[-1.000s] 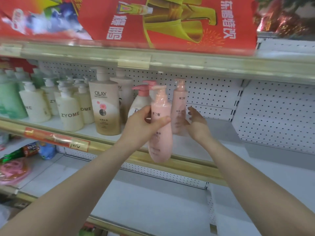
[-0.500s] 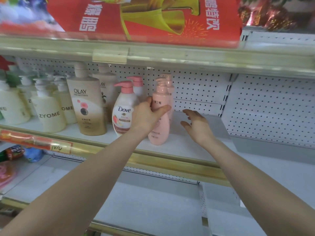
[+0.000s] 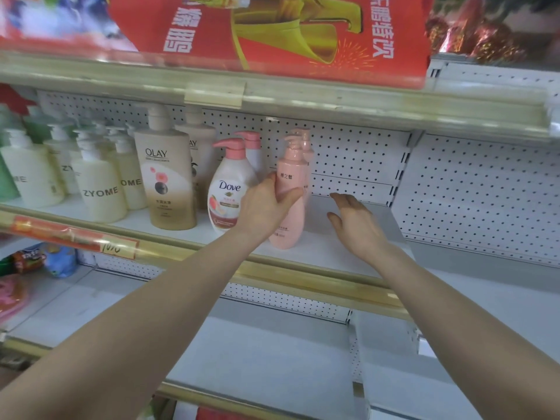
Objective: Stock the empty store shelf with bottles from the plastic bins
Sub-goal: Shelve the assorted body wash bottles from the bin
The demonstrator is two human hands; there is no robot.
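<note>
A tall pink pump bottle [image 3: 291, 177] stands upright on the white shelf [image 3: 327, 253], and my left hand [image 3: 263, 207] is wrapped around its middle. A second pink bottle [image 3: 306, 147] stands right behind it, mostly hidden. To the right, my right hand [image 3: 357, 225] hovers above the shelf with fingers spread, holding nothing and a little apart from the bottles. Left of the pink bottles stands a white Dove bottle [image 3: 227, 192] with a pink pump, with another one behind it.
Further left stand two beige Olay bottles [image 3: 165, 180] and several cream Zyome bottles [image 3: 97, 192]. A pegboard back wall [image 3: 469, 192] runs behind. A red banner [image 3: 272, 34] hangs over the upper shelf edge. The lower shelf [image 3: 257, 353] is white; packets [image 3: 33, 259] lie at its left.
My left hand brought the pink bottle down from the air and set it on the shelf in front of the other pink bottle. My right hand let go of the rear bottle and drew back.
</note>
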